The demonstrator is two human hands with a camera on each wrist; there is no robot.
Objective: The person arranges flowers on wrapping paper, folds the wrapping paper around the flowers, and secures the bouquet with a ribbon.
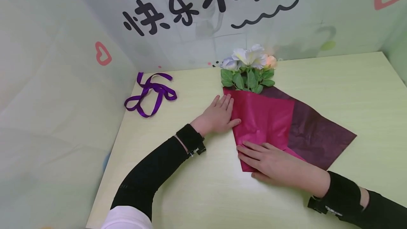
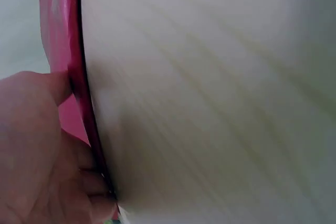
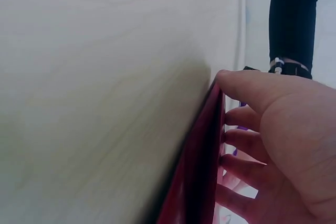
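Dark red wrapping paper (image 1: 276, 116) lies on the table, its left side folded over in a brighter crimson panel. Out of its top stick artificial flowers (image 1: 249, 57), white, pale lilac and peach, with green leaves. My left hand (image 1: 219, 114) rests on the fold's left edge, fingers extended; the left wrist view shows the thumb and fingertips against that edge (image 2: 79, 72). Lower down, my right hand (image 1: 270, 162) lies across the paper with its fingers stretched to the left. In the right wrist view its thumb and fingers touch the paper's bottom end (image 3: 202, 150). The stems are hidden.
A purple ribbon (image 1: 151, 94) lies loosely looped at the table's far left corner. Behind the table (image 1: 343, 87) stands a backdrop (image 1: 197, 27) with dark printed characters, and a pale sheet hangs at the left. The paper's dark pointed corner spreads to the right.
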